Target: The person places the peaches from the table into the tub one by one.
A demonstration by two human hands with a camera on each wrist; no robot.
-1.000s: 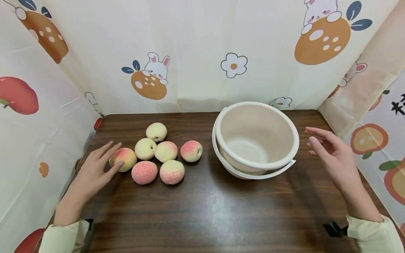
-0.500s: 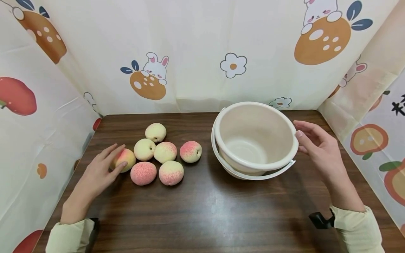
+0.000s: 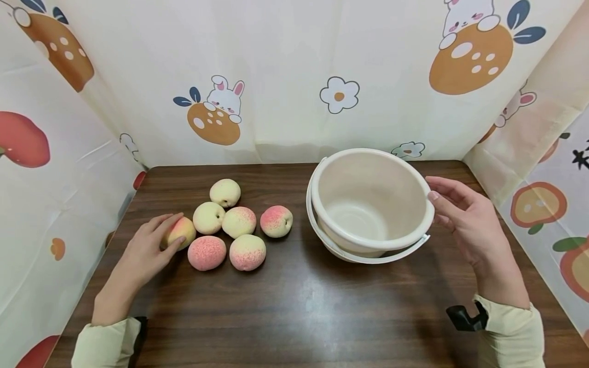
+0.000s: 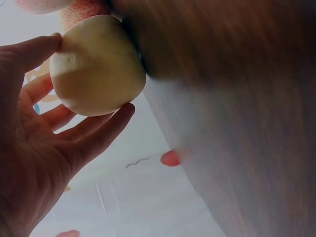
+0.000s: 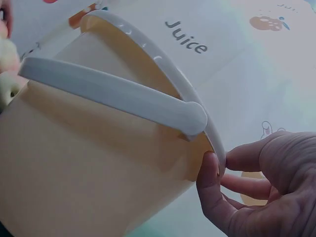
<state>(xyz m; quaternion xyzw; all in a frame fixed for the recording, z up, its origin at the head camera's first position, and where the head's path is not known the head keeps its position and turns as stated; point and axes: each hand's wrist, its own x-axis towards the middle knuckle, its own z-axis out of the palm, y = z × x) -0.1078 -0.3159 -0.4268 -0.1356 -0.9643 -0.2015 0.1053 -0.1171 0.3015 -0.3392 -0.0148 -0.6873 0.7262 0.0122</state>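
In the head view my left hand [image 3: 140, 258] is at the leftmost peach [image 3: 185, 233], a yellow one with a red blush, on the brown table. The left wrist view shows thumb and fingers curled round this peach [image 4: 98, 66]. At the right, my right hand [image 3: 476, 230] pinches the rim of a cream-coloured bucket [image 3: 368, 241]. Thumb and fingers lie on either side of the rim in the right wrist view, just beyond the end of the handle [image 5: 113, 94]. The bucket stands upright with nothing inside, its handle lowered toward the front.
Several more peaches lie grouped right of my left hand, among them a pink one [image 3: 207, 253] and a pale one [image 3: 225, 192]. One peach [image 3: 276, 221] sits apart, nearer the bucket. A printed curtain [image 3: 285, 117] rises behind the table [image 3: 294, 317] and along both sides.
My right hand has moved left from beside the bucket onto its rim. My left hand has shifted slightly right and closed round the leftmost peach. Bucket and peaches stay in place.
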